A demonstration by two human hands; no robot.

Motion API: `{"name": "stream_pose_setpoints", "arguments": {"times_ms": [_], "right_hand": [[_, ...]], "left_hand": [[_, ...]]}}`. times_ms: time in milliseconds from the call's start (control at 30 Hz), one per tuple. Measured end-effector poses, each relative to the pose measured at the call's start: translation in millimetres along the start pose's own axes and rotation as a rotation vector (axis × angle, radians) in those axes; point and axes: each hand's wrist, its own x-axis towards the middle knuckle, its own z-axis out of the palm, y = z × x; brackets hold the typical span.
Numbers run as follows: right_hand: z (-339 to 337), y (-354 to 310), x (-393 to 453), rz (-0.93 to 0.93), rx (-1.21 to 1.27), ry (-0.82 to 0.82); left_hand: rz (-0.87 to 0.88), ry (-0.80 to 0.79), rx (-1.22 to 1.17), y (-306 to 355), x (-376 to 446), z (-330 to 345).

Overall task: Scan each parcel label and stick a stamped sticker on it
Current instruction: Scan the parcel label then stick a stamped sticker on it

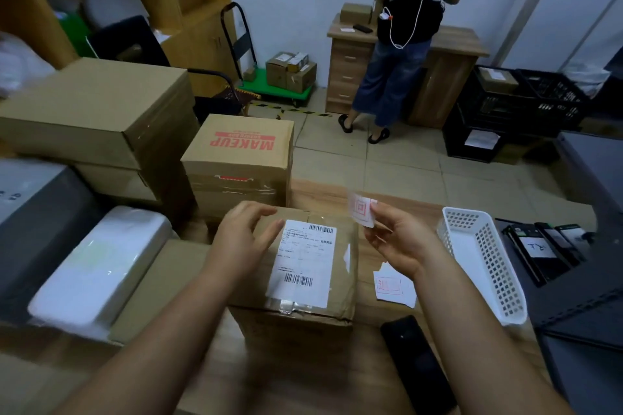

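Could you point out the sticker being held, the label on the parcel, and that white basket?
stamped sticker (361, 209), head view, on its red stamp mark above the right hand's fingertips.
parcel label (303, 263), head view, on the label's printed middle.
white basket (499, 266), head view, on its perforated side wall.

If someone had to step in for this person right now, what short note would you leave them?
Right hand pinches a red-stamped sticker above the parcel.
Left hand hovers, fingers relaxed, at the parcel's left edge beside its label.
More stamped stickers lie on the table right of the parcel.
Done: sticker picked up.
Left: stick it on. Whether the label was scanned, I cannot tell.
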Motion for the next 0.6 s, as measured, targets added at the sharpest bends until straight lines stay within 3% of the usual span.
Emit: {"name": "stream_pose_setpoints", "arguments": {"times_ms": [400,600], "right_hand": [[20,37,-12,-0.035,-0.294,-0.123],[44,60,-23,-0.057,-0.304,-0.068]], "left_hand": [[-0.151,-0.135,-0.066,-26,-10,-10],[-0.359,-0.288,-0.437,-31,-17,-20]]}}
